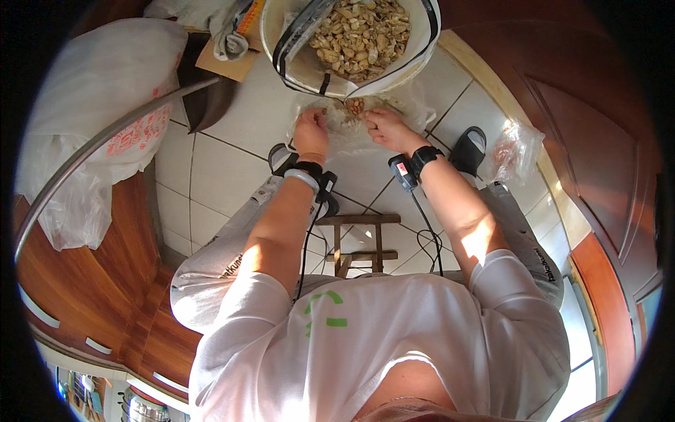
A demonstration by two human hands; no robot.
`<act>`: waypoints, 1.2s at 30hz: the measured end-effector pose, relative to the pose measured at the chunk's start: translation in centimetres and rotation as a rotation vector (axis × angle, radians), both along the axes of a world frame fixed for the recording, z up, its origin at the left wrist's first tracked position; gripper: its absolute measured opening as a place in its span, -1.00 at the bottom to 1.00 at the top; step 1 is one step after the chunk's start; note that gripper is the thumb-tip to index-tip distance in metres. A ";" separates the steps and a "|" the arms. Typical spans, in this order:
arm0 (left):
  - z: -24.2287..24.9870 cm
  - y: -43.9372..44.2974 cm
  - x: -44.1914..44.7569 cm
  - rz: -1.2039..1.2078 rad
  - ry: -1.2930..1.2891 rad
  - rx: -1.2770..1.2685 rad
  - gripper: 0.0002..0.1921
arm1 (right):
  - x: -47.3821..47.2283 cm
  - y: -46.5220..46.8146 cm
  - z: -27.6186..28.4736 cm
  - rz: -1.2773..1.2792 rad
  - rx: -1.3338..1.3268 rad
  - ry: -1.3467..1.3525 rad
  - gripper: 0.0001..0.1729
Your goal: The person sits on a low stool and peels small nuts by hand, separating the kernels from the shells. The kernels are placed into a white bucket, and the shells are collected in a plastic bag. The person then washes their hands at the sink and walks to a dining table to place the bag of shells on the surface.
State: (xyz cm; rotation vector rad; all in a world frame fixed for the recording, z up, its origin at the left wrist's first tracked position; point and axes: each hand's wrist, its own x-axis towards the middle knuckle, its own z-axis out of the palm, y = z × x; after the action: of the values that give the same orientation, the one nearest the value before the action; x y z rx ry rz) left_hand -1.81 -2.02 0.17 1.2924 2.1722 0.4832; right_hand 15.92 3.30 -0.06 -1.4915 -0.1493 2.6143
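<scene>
A clear plastic bag [341,134] lies spread on the floor tiles in front of me. Reddish-brown shelled peanuts [356,106] show in its middle, between my hands. My left hand [311,134] has its fingers curled at the left part of the bag, gripping the thin film. On the other side, my right hand [389,131] pinches the plastic with thumb and fingertips close to the peanuts. Just beyond both hands stands a white bucket [311,84] holding many peanut shells [364,39]. Its rim hides the far edge of the bag.
A metal dustpan [205,100] and a large white plastic sack [116,68] are at the left. Cardboard [224,60] lies behind. Another clear bag with reddish contents [514,150] sits right of my slipper [468,150]. A wooden stool [364,219] is between my legs; cables hang from both wrists.
</scene>
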 end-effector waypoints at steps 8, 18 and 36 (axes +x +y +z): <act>-1.1 1.8 0.2 -0.119 0.135 -0.323 -0.80 | 0.5 0.0 0.0 -0.163 0.083 -0.044 -0.74; 0.2 1.4 2.7 -0.138 -0.117 0.022 -0.82 | -0.3 -0.4 -0.4 -0.266 -0.004 0.092 -0.77; -3.3 3.1 3.0 -0.146 0.136 -0.412 -0.63 | 1.5 -0.3 -1.2 -0.314 0.091 -0.049 -0.83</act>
State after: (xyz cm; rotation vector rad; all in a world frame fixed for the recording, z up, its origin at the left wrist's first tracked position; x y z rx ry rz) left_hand 1.21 1.12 -3.09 1.2634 2.1189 -0.1119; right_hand 17.41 3.01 -1.29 -1.4195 -0.0337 2.2946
